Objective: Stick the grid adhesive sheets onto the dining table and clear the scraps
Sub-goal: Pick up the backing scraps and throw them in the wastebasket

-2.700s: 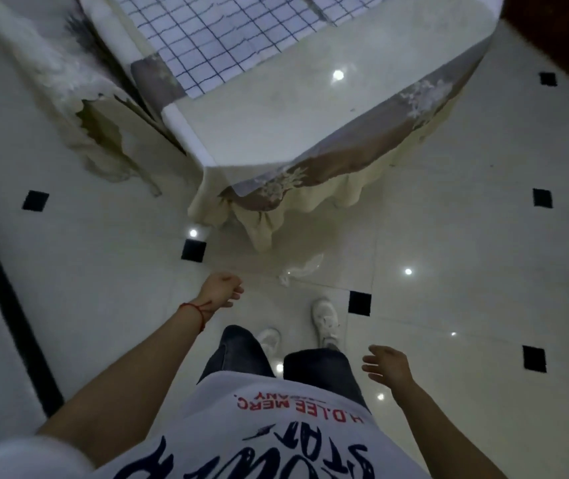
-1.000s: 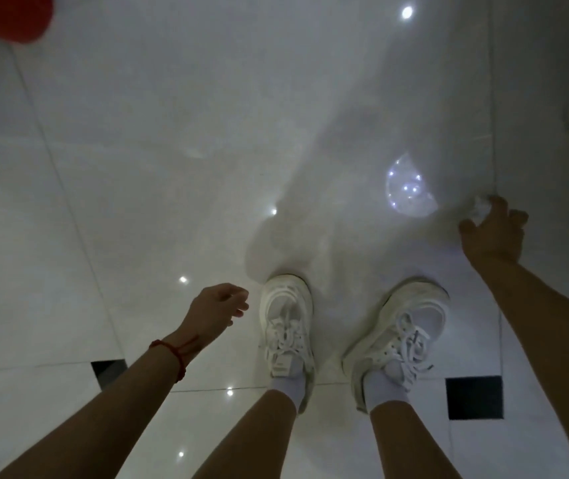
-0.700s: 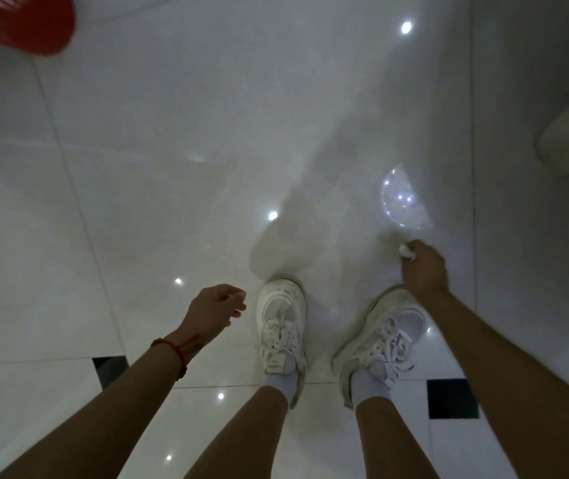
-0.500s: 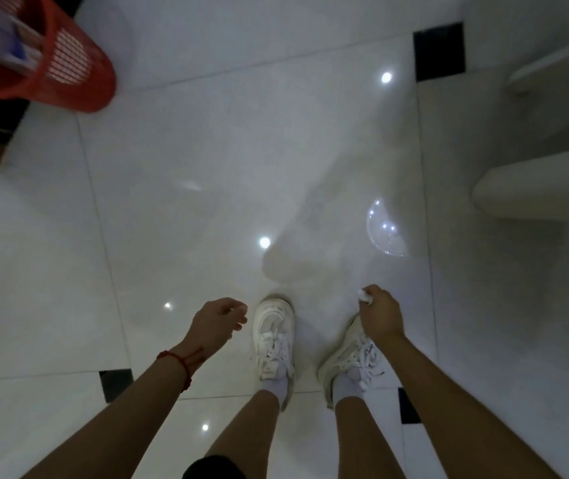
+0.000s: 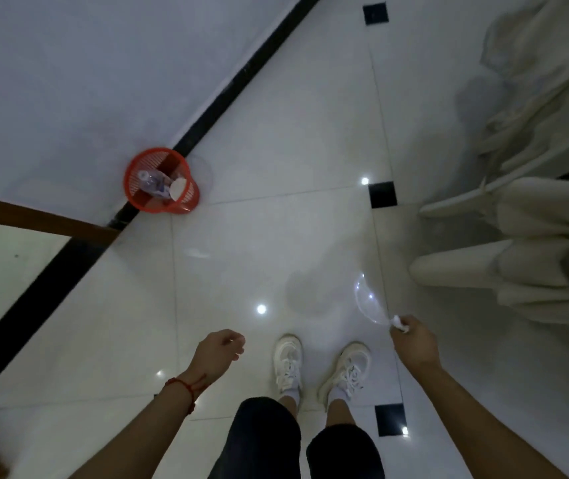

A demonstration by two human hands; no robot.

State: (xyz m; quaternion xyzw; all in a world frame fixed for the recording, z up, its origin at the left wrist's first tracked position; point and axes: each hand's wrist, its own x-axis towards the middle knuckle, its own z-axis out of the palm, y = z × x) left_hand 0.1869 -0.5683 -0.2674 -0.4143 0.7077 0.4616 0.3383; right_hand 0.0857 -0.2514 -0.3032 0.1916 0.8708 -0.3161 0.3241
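Observation:
My right hand [image 5: 413, 344] grips a small crumpled white scrap [image 5: 399, 322] with a clear film piece [image 5: 369, 300] hanging from it above the floor. My left hand [image 5: 219, 350] hangs loosely curled and holds nothing; a red string is tied round its wrist. A red mesh waste basket [image 5: 162, 183] stands on the floor by the wall, far ahead on the left, with a plastic bottle and white scraps inside. The dining table and the grid sheets are out of view.
The floor [image 5: 276, 236] is glossy white tile with small black squares. A black skirting strip [image 5: 207, 108] runs along the wall behind the basket. Cream cloth-covered chairs [image 5: 518, 264] stand at the right. My two white shoes [image 5: 321, 364] are below the hands.
I have straightened up and the view has lifted, bringing the red basket fully into sight. My right hand has risen from the floor with the scrap and film. The left hand stays idle.

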